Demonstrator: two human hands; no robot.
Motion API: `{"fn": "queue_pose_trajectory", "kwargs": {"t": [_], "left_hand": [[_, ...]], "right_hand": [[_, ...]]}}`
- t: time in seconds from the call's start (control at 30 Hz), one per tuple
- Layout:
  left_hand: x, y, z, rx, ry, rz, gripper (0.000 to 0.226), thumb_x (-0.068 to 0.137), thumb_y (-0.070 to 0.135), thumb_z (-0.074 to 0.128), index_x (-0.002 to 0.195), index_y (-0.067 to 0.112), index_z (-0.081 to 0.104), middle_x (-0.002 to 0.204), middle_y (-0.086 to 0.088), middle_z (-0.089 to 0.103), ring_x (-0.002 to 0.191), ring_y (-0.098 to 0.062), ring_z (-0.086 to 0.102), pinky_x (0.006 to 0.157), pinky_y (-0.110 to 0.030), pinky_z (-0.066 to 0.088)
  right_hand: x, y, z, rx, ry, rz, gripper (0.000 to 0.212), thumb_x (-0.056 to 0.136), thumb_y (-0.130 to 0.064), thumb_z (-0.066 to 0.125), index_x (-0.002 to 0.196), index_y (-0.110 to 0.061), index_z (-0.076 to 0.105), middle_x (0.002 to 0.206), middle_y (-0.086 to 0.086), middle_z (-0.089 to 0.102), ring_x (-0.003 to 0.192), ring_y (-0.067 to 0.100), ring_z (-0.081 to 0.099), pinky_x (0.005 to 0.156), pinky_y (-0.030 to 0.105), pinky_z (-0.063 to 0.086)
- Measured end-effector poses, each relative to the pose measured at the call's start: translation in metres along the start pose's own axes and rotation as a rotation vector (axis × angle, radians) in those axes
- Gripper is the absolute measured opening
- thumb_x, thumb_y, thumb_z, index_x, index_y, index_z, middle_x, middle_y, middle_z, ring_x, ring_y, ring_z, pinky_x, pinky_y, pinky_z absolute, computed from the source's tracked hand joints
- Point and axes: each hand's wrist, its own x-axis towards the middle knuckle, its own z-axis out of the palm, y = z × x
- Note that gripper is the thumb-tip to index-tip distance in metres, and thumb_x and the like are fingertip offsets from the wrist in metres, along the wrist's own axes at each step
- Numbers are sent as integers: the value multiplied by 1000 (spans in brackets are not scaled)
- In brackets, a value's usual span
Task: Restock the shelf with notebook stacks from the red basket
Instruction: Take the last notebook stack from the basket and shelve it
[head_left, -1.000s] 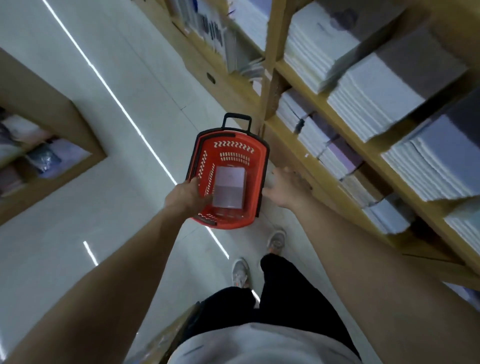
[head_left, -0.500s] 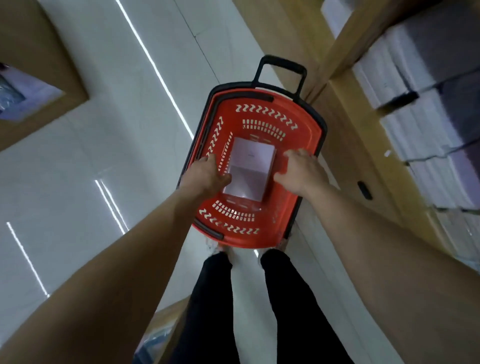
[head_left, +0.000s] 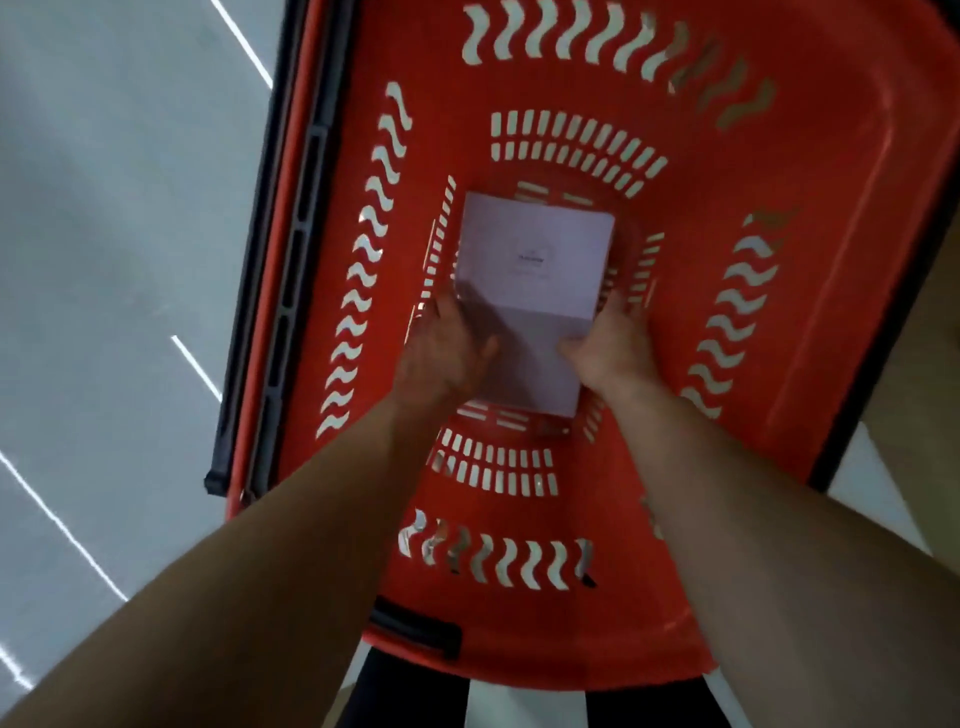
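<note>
Red plastic basket (head_left: 841, 270), moulded and glossy, fills most of the head view. Its walls are pierced with rows of wavy slots, and short straight slots ring the base. Black rim strip (head_left: 270, 249) along its left edge, ribbed, also plastic.

Notebook stack (head_left: 535, 260) lies flat on the basket floor, about centre, long side running away from the person. Pale lilac matte cover, rectangular, square corners. A small dark printed mark sits mid-cover with finer lines under it; too blurred to read.

Left hand (head_left: 447, 353) clasps the stack's near left edge: thumb over the cover, fingers down the side and mostly hidden. Right hand (head_left: 608, 348) clasps the near right edge the same way, thumb on the cover, fingers curled down beside it. Both forearms bare.

Grey polished floor (head_left: 104, 218) to the left of the basket, smooth, with thin white light streaks reflected in it. Black trouser legs (head_left: 395, 691) show below the basket's near rim.
</note>
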Motion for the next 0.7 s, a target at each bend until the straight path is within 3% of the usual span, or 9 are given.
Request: {"fn": "queue_pose_trajectory", "kwargs": {"t": [0.2,0.3,0.37,0.53,0.6,0.7], "left_hand": [[32,-22,32,-209,-11,-85,87,86,56,67,150,18,23,149,-10,45,132,-31,50,104,-53,47],[44,-25,40,-331,-27,-111,80,88,54,66,148,19,27,145,-7,51,126,-29,55,101,-50,50],[51,-27,44,-406,-37,-125,77,90,48,67,149,20,26,146,-6,50,126,-27,56,99,-42,51],[56,-31,55,-490,-11,-112,70,90,46,68,147,21,34,145,-1,52,122,-23,59,75,-17,46],[56,-31,60,-520,21,-112,72,88,46,70,146,21,34,144,-1,53,121,-22,60,82,-23,49],[56,-30,66,-540,59,-95,81,83,50,75,147,24,32,144,2,52,122,-20,59,90,-28,50]], "right_hand": [[23,5,58,163,97,41,110,81,-52,76,159,-12,9,152,22,35,137,40,41,114,48,36],[30,9,74,224,182,28,113,79,-59,74,159,-15,8,153,20,36,138,38,41,114,50,36],[33,11,83,243,217,22,116,76,-68,70,158,-19,5,154,20,35,138,38,41,114,52,36],[41,22,99,263,284,-16,124,55,-103,36,153,-38,-3,154,17,35,138,37,42,108,57,41],[43,24,102,286,286,-24,125,54,-104,34,153,-39,-4,153,15,37,138,35,44,108,56,43],[42,23,102,339,269,-36,121,60,-93,49,154,-37,-1,153,12,37,138,32,43,110,53,42]]}}
